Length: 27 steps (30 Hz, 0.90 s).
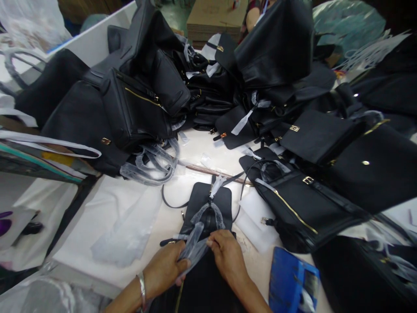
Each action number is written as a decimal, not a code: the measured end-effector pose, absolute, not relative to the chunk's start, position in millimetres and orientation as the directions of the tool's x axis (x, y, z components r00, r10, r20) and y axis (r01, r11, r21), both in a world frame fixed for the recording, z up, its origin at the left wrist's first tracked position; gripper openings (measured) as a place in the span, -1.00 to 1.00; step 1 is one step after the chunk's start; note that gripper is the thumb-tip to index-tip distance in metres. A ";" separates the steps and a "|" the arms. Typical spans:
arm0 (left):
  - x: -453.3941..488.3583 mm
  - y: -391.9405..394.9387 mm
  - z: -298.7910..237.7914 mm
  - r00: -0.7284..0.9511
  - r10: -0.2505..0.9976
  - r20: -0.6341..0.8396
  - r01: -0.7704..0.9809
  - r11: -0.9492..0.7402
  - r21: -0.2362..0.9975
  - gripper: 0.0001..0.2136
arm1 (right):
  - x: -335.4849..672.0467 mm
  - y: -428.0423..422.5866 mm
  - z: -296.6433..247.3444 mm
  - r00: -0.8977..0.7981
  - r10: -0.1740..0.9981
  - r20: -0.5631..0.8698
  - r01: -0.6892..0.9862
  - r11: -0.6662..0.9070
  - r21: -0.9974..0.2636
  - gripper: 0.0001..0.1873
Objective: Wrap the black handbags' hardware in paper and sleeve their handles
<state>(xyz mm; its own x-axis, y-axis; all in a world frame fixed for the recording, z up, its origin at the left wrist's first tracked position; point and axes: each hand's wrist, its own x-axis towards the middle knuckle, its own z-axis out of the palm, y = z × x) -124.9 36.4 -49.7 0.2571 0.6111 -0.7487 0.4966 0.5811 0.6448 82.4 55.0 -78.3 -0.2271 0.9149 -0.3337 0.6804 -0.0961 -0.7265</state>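
Observation:
A small black handbag [211,204] lies on the white table in front of me, its handle wrapped in clear plastic film [198,237]. My left hand [166,269] is closed around the wrapped handle from the left; a metal bangle sits on that wrist. My right hand [228,256] pinches the same plastic-covered handle from the right. A thin black strap [169,203] curls away from the bag on the table.
Piles of black handbags with gold zips and clasps [137,100] [302,204] fill the table's back and right. Loose clear plastic [130,230] lies left of me, a blue pack [291,282] at right, stacked cardboard [215,17] behind. Another person's arm [252,17] shows at the far edge.

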 end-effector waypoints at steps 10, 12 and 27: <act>-134.1 45.8 -43.8 0.347 0.511 -0.786 0.440 0.652 0.618 -0.90 | 88.6 63.6 -101.3 -0.205 0.939 -0.275 0.782 -0.012 -0.623 -0.80; -138.6 45.7 -44.4 0.338 0.492 -0.802 0.446 0.667 0.597 -0.88 | 88.0 64.6 -103.1 -0.198 0.939 -0.281 0.818 0.000 -0.576 -0.79; -137.2 46.7 -74.4 0.345 0.429 -0.835 0.285 0.800 0.528 -0.77 | 95.6 90.9 -121.5 -0.289 0.859 -0.423 0.915 0.118 -0.385 -0.81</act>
<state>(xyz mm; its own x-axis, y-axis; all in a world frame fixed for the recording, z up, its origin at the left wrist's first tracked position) -137.2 46.7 -74.4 0.3446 0.4287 -0.8351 0.2853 0.7997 0.5282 95.6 90.9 -121.5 -0.2887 0.8589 -0.4231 0.9153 0.1180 -0.3850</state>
